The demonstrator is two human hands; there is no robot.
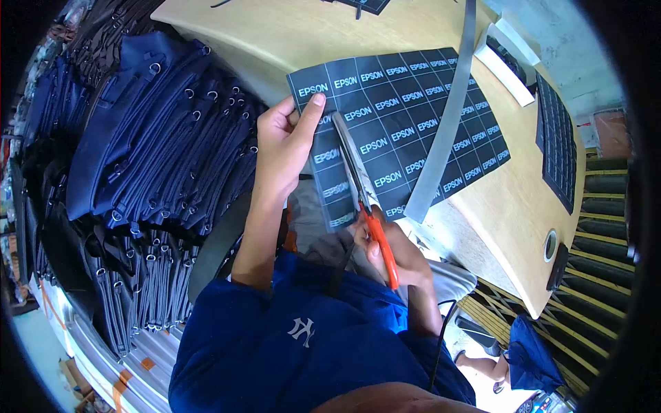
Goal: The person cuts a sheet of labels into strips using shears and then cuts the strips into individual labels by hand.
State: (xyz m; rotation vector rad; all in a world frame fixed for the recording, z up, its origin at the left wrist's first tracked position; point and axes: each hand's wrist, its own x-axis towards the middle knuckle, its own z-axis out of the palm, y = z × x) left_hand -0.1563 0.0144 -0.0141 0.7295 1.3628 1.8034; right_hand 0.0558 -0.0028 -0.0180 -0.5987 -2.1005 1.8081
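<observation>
A black sheet (406,103) printed with rows of EPSON labels lies partly on the table and partly over its near edge. My left hand (292,134) grips the sheet's upper left corner, thumb on top. In my right hand (385,248) are scissors (375,234) with orange handles, its fingers closed round them. The blades point up and left across the sheet, along a cut between the leftmost label column and the rest. That left strip looks slightly blurred. A long grey ruler-like strip (447,124) rests across the sheet's right part.
Dark blue bags (138,138) with metal rings are piled at the left. On the wooden table (241,27) are a white open box (506,62), another dark label sheet (554,138) and a round hole (550,245). Part of another person's leg (482,365) shows at the lower right.
</observation>
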